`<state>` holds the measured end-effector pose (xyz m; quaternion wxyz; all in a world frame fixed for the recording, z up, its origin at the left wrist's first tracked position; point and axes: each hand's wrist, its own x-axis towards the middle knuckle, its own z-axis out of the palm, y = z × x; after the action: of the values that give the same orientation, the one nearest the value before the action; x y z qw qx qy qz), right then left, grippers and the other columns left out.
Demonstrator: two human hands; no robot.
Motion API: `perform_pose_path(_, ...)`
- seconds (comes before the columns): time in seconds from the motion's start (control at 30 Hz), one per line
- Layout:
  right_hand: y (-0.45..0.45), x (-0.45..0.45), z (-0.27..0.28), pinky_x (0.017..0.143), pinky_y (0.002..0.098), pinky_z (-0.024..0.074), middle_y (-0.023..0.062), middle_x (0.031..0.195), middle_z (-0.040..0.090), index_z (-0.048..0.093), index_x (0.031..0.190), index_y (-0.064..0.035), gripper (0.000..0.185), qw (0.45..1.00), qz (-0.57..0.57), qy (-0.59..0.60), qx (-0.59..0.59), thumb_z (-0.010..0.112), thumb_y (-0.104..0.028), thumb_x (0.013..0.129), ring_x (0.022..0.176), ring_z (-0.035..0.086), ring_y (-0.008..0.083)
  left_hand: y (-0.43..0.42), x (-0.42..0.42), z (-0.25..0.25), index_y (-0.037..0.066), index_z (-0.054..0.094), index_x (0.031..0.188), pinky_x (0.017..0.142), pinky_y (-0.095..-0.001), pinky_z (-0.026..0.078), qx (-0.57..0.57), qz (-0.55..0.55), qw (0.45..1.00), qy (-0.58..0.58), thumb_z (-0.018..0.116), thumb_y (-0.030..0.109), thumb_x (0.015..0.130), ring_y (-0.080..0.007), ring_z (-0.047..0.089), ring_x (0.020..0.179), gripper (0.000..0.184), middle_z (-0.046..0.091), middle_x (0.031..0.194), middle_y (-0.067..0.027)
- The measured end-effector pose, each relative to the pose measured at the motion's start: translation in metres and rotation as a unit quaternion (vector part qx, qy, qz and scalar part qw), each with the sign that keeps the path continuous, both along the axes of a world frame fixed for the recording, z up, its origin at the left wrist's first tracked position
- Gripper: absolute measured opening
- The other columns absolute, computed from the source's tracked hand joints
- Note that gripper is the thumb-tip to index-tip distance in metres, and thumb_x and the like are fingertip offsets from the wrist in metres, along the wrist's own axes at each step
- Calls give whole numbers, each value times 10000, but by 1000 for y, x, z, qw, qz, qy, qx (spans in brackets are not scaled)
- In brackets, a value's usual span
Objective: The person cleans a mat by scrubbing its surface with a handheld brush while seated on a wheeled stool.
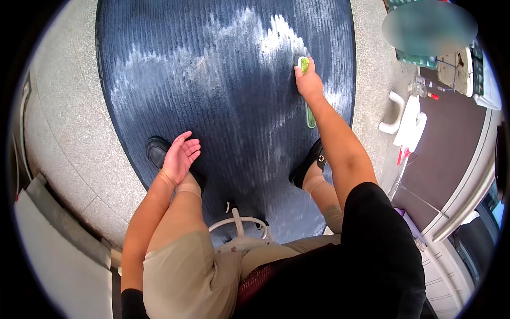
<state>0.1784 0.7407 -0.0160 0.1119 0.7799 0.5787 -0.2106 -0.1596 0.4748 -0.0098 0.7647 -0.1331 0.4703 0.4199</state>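
In our right hand we grip a green brush, fingers closed around it; its light green end with a pale rim shows past our fingertips, and its longer green end, smooth and a little see-through, runs back beneath our wrist. The brush is over the right part of a dark blue mat, just beside the brightest white patch. The mat is ribbed lengthwise, with rounded sides and a thin black edge, and white streaks spread unevenly across its upper part, with fainter ones lower down. Our left hand is open and holds nothing, palm turned up and fingers loosely curled, above the mat near our left black shoe. Our two hands are well apart. The right black shoe has a gold-coloured buckle. Around the mat we see pale speckled floor; to the right of it stand or lie some white plastic containers with a red part, near a clear bottle, and we cannot tell whether they are labelled, as any lettering is too small to read.
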Motion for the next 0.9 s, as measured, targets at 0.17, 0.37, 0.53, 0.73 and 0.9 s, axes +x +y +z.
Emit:
perform_pose_path(0.17,-136,29,-1,802,495,480,272,987,642,137,1465,-164,713,997,-15,63,-30,502,-414,906,908,617,450,-2,-2,-1,101,473,1256,878,-348,471,-3,-3,1000,-9,484,336,943,-197,576,983,392,606,1071,-84)
perform_pose_path(0.37,-48,14,-2,839,479,474,257,1040,636,173,1455,-152,686,1000,-5,-11,-19,454,-466,914,962,616,419,-3,-3,5,103,483,1256,878,-348,471,7,8,999,-48,493,340,940,-198,581,982,395,611,1080,-85)
perform_pose_path(0.53,29,-4,-4,890,452,462,237,1119,617,183,1457,-161,689,1000,-4,-23,20,453,-483,910,1036,596,392,3,-2,3,96,482,1257,876,-345,478,-3,1,1000,-25,481,343,941,-194,592,975,400,617,1075,-78)
perform_pose_path(0.73,-184,18,7,771,484,487,240,990,648,163,1463,-163,708,997,-2,76,-31,518,-411,902,880,627,423,7,0,0,98,481,1251,888,-356,464,-16,-4,1000,-20,504,367,929,-202,574,996,421,603,1076,-85)
perform_pose_path(0.9,-210,10,-3,724,468,511,211,906,653,178,1467,-177,714,996,58,75,-4,547,-388,893,818,646,381,4,-4,2,94,483,1246,892,-357,463,-3,13,999,-29,500,374,928,-205,574,1000,424,604,1079,-88)
